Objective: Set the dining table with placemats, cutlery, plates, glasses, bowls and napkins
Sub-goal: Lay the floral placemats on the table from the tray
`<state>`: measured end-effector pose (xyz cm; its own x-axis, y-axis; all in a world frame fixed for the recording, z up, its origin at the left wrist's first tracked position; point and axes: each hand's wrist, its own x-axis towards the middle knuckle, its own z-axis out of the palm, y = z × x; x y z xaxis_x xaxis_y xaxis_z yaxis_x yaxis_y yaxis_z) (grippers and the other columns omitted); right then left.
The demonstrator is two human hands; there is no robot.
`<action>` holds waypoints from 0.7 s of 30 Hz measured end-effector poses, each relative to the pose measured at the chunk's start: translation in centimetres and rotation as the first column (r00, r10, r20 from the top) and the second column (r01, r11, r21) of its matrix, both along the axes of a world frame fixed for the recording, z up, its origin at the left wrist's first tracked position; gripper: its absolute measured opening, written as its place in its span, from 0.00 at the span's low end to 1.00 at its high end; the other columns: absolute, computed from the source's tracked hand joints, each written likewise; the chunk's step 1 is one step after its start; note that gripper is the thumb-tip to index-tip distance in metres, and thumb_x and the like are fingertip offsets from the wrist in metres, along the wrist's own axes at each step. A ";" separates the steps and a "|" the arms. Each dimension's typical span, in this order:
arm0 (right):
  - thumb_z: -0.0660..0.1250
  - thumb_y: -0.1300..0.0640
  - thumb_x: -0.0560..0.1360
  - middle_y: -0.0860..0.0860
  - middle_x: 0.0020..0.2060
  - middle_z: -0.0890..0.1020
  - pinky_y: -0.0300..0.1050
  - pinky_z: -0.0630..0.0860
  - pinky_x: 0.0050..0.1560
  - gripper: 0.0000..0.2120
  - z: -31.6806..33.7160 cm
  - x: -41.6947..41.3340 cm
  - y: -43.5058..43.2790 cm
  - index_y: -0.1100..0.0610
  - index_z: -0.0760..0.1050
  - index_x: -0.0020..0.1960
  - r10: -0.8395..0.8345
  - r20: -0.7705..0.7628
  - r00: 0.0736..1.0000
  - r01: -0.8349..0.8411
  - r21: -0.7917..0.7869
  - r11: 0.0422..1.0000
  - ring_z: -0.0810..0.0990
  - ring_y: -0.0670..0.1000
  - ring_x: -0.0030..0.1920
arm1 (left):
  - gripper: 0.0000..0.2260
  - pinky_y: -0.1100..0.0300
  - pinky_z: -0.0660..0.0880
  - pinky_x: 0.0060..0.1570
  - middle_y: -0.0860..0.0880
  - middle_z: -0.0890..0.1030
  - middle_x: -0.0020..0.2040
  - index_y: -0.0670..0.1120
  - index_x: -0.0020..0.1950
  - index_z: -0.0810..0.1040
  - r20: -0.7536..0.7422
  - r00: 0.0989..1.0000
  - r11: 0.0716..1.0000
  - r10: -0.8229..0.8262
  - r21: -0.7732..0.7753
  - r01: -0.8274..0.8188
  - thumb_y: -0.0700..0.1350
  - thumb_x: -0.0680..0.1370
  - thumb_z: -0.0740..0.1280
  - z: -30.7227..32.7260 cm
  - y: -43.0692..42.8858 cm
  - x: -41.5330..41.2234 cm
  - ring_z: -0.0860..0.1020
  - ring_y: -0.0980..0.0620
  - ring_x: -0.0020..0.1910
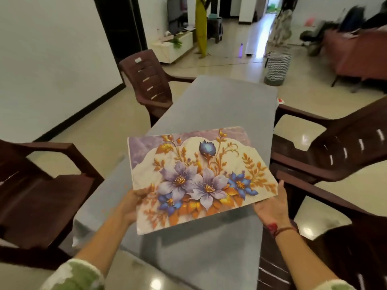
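We hold one floral placemat (199, 178) over the grey dining table (219, 105), and the risks start with the grip. Our left hand (134, 203) is closed on the near left edge, thumb lying on the printed face and fingers hidden beneath. Our right hand (272, 204) is not closed at all: it shows as an open palm turned up at the near right corner, the mat's edge resting against it, so that side is only propped. If the left hand moves first, we judge the mat could slide off the right palm and land skewed. The mat hangs tilted, its left near corner lower than its right, and its shadow falls on the table just below and toward us, so it is not yet down; released from here, it would likely drop crooked to the table edge. The surface looks glossy, so a thin mat may skate when pushed. Whether this is a single mat or a stack we cannot tell. Brown chairs stand close: one (46, 185) just beyond our left hand, one (335, 151) just beyond our right, and a wide swing of the right elbow might catch an armrest. Relative to the hands, the mat spans the gap between them and reaches away from us, its far edge well past the fingertips. No other setting pieces show on the table.
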<state>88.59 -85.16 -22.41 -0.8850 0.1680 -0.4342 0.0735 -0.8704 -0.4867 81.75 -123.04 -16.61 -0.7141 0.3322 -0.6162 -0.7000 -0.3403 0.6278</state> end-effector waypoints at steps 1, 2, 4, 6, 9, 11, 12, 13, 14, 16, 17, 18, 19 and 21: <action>0.70 0.37 0.68 0.56 0.67 0.74 0.56 0.71 0.64 0.39 0.4 -0.6 -1.9 0.56 0.67 0.72 -0.024 0.006 1.000 0.024 0.038 0.999 0.73 0.58 0.67 | 0.40 0.41 0.80 0.36 0.35 0.83 0.48 0.38 0.60 0.75 0.006 1.000 0.998 0.014 0.063 -0.014 0.37 0.48 0.82 -1.1 0.0 -1.0 0.83 0.37 0.43; 0.74 0.39 0.63 0.56 0.64 0.77 0.55 0.75 0.60 0.41 0.8 -1.1 -3.9 0.55 0.69 0.71 0.020 -0.033 0.999 -0.018 0.066 0.998 0.76 0.57 0.63 | 0.43 0.41 0.80 0.36 0.36 0.83 0.48 0.38 0.61 0.75 0.009 1.000 0.994 0.006 0.109 -0.007 0.37 0.46 0.83 -1.9 0.4 -1.7 0.83 0.37 0.43; 0.76 0.42 0.60 0.55 0.56 0.82 0.51 0.81 0.50 0.39 0.9 -2.4 -7.6 0.55 0.73 0.67 0.064 -0.019 0.998 -0.060 0.153 0.986 0.82 0.55 0.55 | 0.35 0.45 0.80 0.35 0.37 0.83 0.47 0.39 0.64 0.73 0.014 1.000 0.990 -0.002 0.144 0.000 0.36 0.58 0.79 -2.4 2.3 -2.1 0.83 0.39 0.42; 0.74 0.50 0.68 0.55 0.54 0.83 0.52 0.81 0.48 0.27 -0.3 -3.3 -10.4 0.54 0.72 0.65 -0.009 0.000 1.000 0.009 0.256 0.967 0.83 0.55 0.52 | 0.21 0.47 0.80 0.34 0.38 0.84 0.48 0.39 0.65 0.73 0.036 0.998 0.987 0.050 0.152 -0.055 0.35 0.71 0.66 -3.6 4.2 -1.9 0.84 0.41 0.42; 0.61 0.71 0.76 0.54 0.42 0.81 0.42 0.79 0.30 0.16 -1.6 -4.0 -10.8 0.56 0.72 0.60 -0.224 0.143 0.964 0.159 0.365 0.917 0.82 0.48 0.33 | 0.31 0.46 0.81 0.40 0.38 0.83 0.52 0.39 0.66 0.72 0.038 0.999 0.979 0.030 0.202 -0.037 0.35 0.64 0.72 -5.4 6.6 0.0 0.83 0.41 0.45; 0.60 0.74 0.75 0.54 0.40 0.79 0.39 0.77 0.26 0.17 -1.3 -3.5 -9.2 0.56 0.72 0.56 -0.245 0.218 0.945 0.123 0.459 0.880 0.80 0.45 0.28 | 0.36 0.49 0.81 0.37 0.40 0.84 0.50 0.38 0.66 0.72 -0.003 1.000 0.991 -0.023 0.133 0.023 0.33 0.58 0.74 -6.2 7.4 1.3 0.84 0.43 0.43; 0.59 0.74 0.76 0.54 0.37 0.79 0.39 0.76 0.25 0.15 -1.3 -3.2 -8.1 0.56 0.72 0.53 -0.224 0.221 0.949 0.091 0.492 0.866 0.79 0.45 0.27 | 0.37 0.51 0.81 0.36 0.40 0.84 0.49 0.38 0.67 0.72 -0.013 0.999 0.994 -0.038 0.106 0.040 0.33 0.58 0.74 -6.3 7.6 1.5 0.84 0.44 0.42; 0.58 0.74 0.76 0.53 0.33 0.78 0.37 0.75 0.24 0.14 -0.9 -2.7 -7.1 0.55 0.71 0.48 -0.194 0.220 0.956 0.056 0.512 0.857 0.77 0.44 0.24 | 0.38 0.52 0.81 0.36 0.41 0.84 0.50 0.38 0.68 0.71 -0.006 0.999 0.992 -0.036 0.119 0.037 0.35 0.57 0.76 -6.3 7.5 1.3 0.84 0.44 0.43; 0.57 0.73 0.77 0.52 0.27 0.75 0.35 0.71 0.21 0.14 -0.7 -2.3 -5.9 0.55 0.69 0.44 -0.165 0.220 0.961 0.029 0.516 0.856 0.74 0.43 0.21 | 0.40 0.52 0.82 0.38 0.41 0.83 0.53 0.39 0.69 0.70 -0.012 0.999 0.987 -0.037 0.158 0.039 0.40 0.58 0.80 -6.2 7.3 0.8 0.83 0.44 0.45; 0.56 0.72 0.78 0.47 0.21 0.70 0.34 0.67 0.18 0.13 0.3 -1.3 -3.7 0.55 0.66 0.45 -0.120 0.243 0.963 -0.019 0.504 0.864 0.68 0.42 0.17 | 0.40 0.50 0.81 0.46 0.40 0.79 0.61 0.39 0.69 0.72 -0.068 0.996 0.961 -0.062 0.264 0.078 0.54 0.62 0.78 -5.6 6.5 -0.7 0.81 0.42 0.55; 0.56 0.73 0.78 0.45 0.20 0.71 0.34 0.67 0.18 0.13 0.9 -0.6 -2.9 0.54 0.66 0.48 -0.092 0.245 0.965 -0.044 0.499 0.866 0.69 0.42 0.17 | 0.41 0.47 0.80 0.49 0.39 0.78 0.63 0.39 0.68 0.74 -0.059 0.996 0.946 -0.068 0.314 0.083 0.59 0.62 0.77 -5.5 5.8 -1.7 0.79 0.40 0.58; 0.57 0.74 0.77 0.45 0.20 0.73 0.34 0.67 0.18 0.15 1.6 -0.2 -2.1 0.54 0.66 0.51 -0.055 0.237 0.970 -0.069 0.485 0.872 0.70 0.41 0.18 | 0.44 0.46 0.80 0.50 0.38 0.77 0.63 0.38 0.66 0.75 -0.014 0.997 0.932 -0.081 0.354 0.081 0.63 0.59 0.77 -5.5 5.3 -2.7 0.79 0.39 0.59; 0.59 0.75 0.74 0.45 0.20 0.73 0.34 0.67 0.17 0.17 2.5 0.5 -1.6 0.54 0.65 0.51 -0.021 0.224 0.974 -0.090 0.474 0.876 0.71 0.41 0.17 | 0.47 0.45 0.80 0.49 0.38 0.78 0.63 0.37 0.66 0.74 0.038 0.994 0.933 -0.102 0.351 0.082 0.66 0.56 0.77 -5.5 4.9 -3.7 0.79 0.39 0.58; 0.58 0.75 0.73 0.46 0.17 0.72 0.33 0.67 0.16 0.17 4.5 1.9 -0.9 0.54 0.64 0.50 0.047 0.167 0.985 -0.122 0.478 0.870 0.71 0.41 0.16 | 0.44 0.48 0.81 0.43 0.38 0.80 0.59 0.37 0.65 0.72 0.086 0.973 0.944 -0.216 0.273 0.185 0.69 0.62 0.72 -5.7 4.9 -5.4 0.82 0.41 0.53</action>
<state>90.46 -86.05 -17.95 -0.8388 0.3182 -0.4418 0.2385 -0.5147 -0.8235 76.31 -118.11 -22.27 -0.5464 0.6214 -0.5615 -0.8321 -0.3266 0.4484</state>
